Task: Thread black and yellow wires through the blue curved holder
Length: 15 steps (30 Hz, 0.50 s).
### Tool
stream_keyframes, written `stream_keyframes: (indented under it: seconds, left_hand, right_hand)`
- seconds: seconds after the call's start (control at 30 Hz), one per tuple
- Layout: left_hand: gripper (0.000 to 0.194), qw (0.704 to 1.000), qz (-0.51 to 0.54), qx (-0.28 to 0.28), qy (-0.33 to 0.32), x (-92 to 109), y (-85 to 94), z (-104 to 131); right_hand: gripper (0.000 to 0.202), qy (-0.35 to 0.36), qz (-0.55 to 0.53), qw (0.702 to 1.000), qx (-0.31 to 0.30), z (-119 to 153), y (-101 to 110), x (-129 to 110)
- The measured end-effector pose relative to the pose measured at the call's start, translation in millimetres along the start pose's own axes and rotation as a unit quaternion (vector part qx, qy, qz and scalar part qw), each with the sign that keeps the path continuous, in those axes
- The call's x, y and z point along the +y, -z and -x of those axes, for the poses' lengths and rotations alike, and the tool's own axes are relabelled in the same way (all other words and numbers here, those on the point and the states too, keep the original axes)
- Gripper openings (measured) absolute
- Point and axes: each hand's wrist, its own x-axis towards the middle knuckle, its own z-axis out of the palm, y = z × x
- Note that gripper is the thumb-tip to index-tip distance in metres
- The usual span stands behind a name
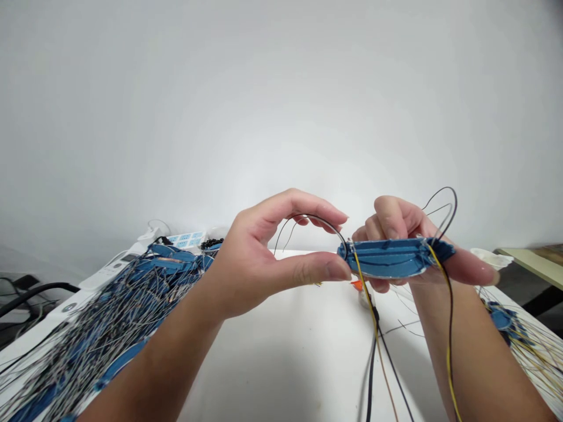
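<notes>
the blue piece (pixel 387 259) is in the air above the counter (pixel 281 363), to the right of the middle. the grip of the right hand (pixel 413 224) is clamped on it. the left hand (pixel 255 258) has thumb and fingertips apart, at its left end, near a bent black wire (pixel 324 221). the piece is probably light and rather stiff; its wire joints (pixel 350 251) may be fragile, so better to hold the body by its long edges.

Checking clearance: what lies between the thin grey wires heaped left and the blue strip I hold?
Head view: your bare left hand and an arched dark wire, above white tabletop.
</notes>
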Motion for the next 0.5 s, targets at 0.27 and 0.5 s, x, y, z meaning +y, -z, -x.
stream_keyframes:
  seconds: [0.27, 0.5]
  left_hand:
    - [0.026, 0.999, 0.015, -0.027, -0.023, -0.3, -1.1, -2.2]
    - [0.025, 1.0, 0.008, -0.028, -0.012, 1.4, -0.6, -3.5]
  right_hand:
    - [0.041, -0.012, 0.006, 0.999, 0.03, 1.9, -3.0, -0.5]
    - [0.04, -0.014, -0.001, 1.0, 0.013, 1.6, 0.0, 0.7]
